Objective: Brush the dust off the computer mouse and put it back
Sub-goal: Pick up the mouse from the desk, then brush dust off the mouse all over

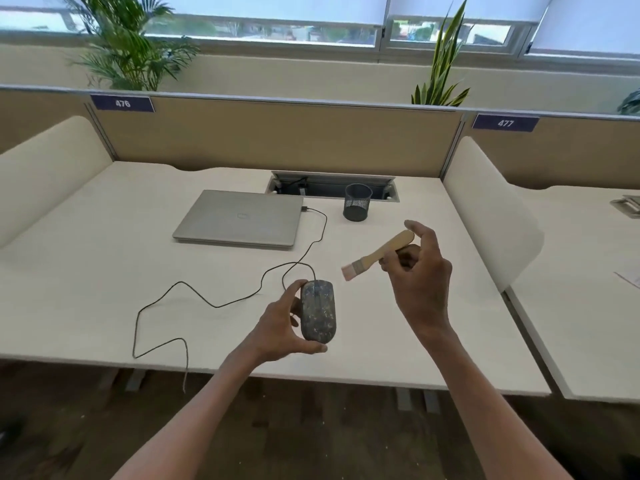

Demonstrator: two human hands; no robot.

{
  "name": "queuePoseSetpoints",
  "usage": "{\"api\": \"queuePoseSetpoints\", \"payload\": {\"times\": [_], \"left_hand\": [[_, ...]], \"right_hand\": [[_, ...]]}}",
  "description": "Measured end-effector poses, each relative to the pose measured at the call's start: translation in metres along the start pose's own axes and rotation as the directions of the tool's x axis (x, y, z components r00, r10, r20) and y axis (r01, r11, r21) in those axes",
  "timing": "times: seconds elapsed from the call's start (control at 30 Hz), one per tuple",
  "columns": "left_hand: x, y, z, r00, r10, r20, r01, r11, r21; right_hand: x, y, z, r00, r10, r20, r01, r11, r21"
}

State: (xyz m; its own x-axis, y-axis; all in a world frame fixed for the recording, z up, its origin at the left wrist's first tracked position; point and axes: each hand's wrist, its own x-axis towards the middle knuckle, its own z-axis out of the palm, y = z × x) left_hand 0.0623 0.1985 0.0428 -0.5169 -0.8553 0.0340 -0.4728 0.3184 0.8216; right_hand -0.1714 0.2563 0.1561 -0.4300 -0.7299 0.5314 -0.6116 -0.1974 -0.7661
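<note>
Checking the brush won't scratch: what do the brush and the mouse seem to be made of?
Brush: pale unpainted handle, probably bare wood; short pinkish bristles look soft, material unclear. Computer mouse: dark moulded shell, likely plastic, speckled all over with pale dust. Right hand holds the brush, left hand the mouse.

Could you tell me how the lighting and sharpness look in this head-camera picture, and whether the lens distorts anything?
In the head view, daylight from the windows is soft, leaving faint shadows on the desk; the wide-angle lens bows the partition; the brush bristles look slightly blurred, while the dusty mouse in the left hand stays fairly sharp.
</note>
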Motion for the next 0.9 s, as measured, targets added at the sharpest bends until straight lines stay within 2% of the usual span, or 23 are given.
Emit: {"api": "queuePoseSetpoints", "payload": {"times": [0.2,0.47,0.73,0.9], "left_hand": [[-0.061,0.035,0.010,0.998,0.009,-0.055,-0.009,1.000,0.003],[-0.156,0.065,0.034,0.999,0.016,-0.041,-0.018,0.999,-0.039],[-0.206,0.064,0.018,0.998,0.046,-0.038,-0.049,0.996,-0.078],[-0.225,0.055,-0.005,0.995,0.092,-0.041,-0.095,0.993,-0.073]], "right_hand": [[-0.036,-0.027,-0.041,1.000,-0.010,-0.017,0.011,0.999,0.035],[-0.094,-0.063,-0.081,1.000,-0.012,0.027,0.009,0.992,0.123],[-0.133,-0.091,-0.074,0.993,-0.056,0.102,0.044,0.992,0.121],[-0.151,-0.109,-0.051,0.993,-0.021,0.119,0.007,0.993,0.118]]}}
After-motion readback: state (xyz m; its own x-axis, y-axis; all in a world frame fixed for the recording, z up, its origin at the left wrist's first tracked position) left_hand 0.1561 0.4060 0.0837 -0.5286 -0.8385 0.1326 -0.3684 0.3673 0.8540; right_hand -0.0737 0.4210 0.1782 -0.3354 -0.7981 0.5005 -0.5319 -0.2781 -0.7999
